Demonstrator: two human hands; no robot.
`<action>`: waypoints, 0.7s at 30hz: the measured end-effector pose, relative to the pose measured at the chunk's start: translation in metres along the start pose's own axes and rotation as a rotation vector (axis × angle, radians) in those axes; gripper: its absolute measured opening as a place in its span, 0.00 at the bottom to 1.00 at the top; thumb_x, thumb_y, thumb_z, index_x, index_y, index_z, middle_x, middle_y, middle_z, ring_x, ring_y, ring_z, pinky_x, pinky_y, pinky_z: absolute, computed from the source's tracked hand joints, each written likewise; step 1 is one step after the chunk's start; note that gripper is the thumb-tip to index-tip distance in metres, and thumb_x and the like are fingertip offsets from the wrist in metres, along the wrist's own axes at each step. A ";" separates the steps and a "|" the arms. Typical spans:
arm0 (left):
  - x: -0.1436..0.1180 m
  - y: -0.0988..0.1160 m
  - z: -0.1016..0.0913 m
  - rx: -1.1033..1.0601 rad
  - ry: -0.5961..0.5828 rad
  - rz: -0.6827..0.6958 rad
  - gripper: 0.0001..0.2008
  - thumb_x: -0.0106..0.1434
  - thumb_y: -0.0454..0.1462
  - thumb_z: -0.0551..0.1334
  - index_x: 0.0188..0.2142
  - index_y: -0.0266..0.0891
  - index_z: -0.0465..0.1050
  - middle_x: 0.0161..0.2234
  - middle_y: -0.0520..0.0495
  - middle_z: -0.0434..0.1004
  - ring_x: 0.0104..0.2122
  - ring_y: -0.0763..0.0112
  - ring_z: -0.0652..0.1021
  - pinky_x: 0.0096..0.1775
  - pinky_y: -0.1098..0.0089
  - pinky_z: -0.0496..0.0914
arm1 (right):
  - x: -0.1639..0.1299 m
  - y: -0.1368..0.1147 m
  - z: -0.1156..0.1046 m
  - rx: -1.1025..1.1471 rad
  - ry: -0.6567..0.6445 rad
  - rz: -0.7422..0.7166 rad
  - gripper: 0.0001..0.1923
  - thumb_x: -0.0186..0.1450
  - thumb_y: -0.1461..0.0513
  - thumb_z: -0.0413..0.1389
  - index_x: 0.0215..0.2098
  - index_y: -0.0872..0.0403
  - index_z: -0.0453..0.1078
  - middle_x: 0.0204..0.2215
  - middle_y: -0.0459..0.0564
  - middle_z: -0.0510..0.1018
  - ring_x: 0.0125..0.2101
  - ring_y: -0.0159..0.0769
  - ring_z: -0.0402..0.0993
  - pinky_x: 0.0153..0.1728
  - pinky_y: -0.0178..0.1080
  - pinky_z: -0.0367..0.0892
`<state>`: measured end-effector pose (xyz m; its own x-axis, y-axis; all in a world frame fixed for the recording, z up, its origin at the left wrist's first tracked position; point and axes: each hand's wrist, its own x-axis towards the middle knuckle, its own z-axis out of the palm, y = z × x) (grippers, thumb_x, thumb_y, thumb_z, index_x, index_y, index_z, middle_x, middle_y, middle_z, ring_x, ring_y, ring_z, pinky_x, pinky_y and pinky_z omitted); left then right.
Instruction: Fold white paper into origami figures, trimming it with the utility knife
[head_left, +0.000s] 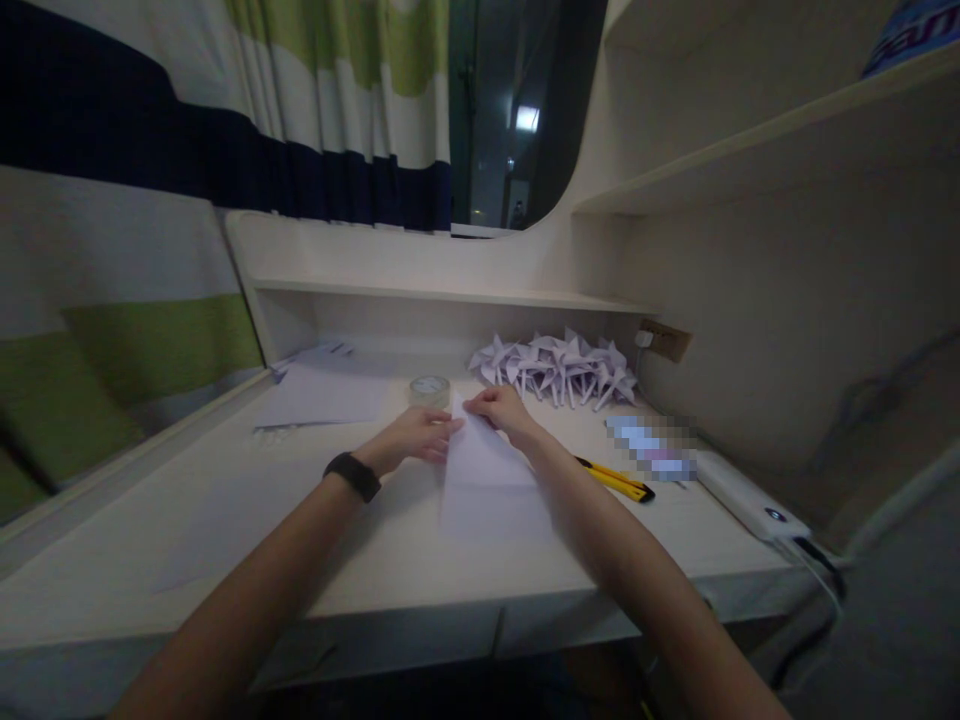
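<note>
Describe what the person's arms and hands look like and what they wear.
Both forearms are bare, with no sleeves in view. The left hand has a black band around its wrist, like a watch or fitness tracker. The right hand wears nothing: no gloves or rings show.

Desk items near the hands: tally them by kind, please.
Folded paper sheet under both hands: 1
Tape roll: 1
Yellow utility knife: 1
White power strip: 1
Flat paper stack: 1
Heap of paper pinwheels: 1, pieces too tangled to count
Total: 6
</note>
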<state>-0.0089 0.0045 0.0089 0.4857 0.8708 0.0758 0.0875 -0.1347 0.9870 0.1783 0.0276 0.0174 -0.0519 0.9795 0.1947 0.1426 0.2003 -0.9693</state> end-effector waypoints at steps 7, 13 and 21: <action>0.011 -0.027 -0.016 -0.102 0.126 -0.037 0.14 0.49 0.41 0.70 0.30 0.32 0.75 0.30 0.43 0.77 0.28 0.69 0.77 0.33 0.68 0.70 | -0.006 0.005 0.013 0.018 -0.064 0.121 0.07 0.48 0.61 0.61 0.21 0.58 0.72 0.12 0.42 0.68 0.14 0.25 0.58 0.16 0.30 0.51; -0.002 -0.025 -0.015 -0.129 0.074 -0.019 0.11 0.50 0.39 0.69 0.26 0.32 0.74 0.23 0.48 0.73 0.24 0.73 0.73 0.29 0.71 0.67 | -0.019 0.012 0.010 0.108 -0.145 0.194 0.07 0.48 0.61 0.62 0.22 0.58 0.72 0.15 0.45 0.72 0.16 0.28 0.63 0.16 0.31 0.54; -0.002 -0.023 -0.014 -0.134 0.099 -0.039 0.12 0.49 0.41 0.69 0.26 0.32 0.73 0.25 0.46 0.74 0.25 0.71 0.74 0.30 0.70 0.67 | -0.024 0.011 0.014 0.090 -0.108 0.180 0.07 0.48 0.61 0.62 0.19 0.58 0.71 0.12 0.42 0.69 0.13 0.26 0.57 0.16 0.32 0.47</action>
<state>-0.0237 0.0125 -0.0121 0.3958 0.9173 0.0442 -0.0155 -0.0415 0.9990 0.1670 0.0060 -0.0004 -0.1400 0.9901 0.0046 0.0705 0.0146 -0.9974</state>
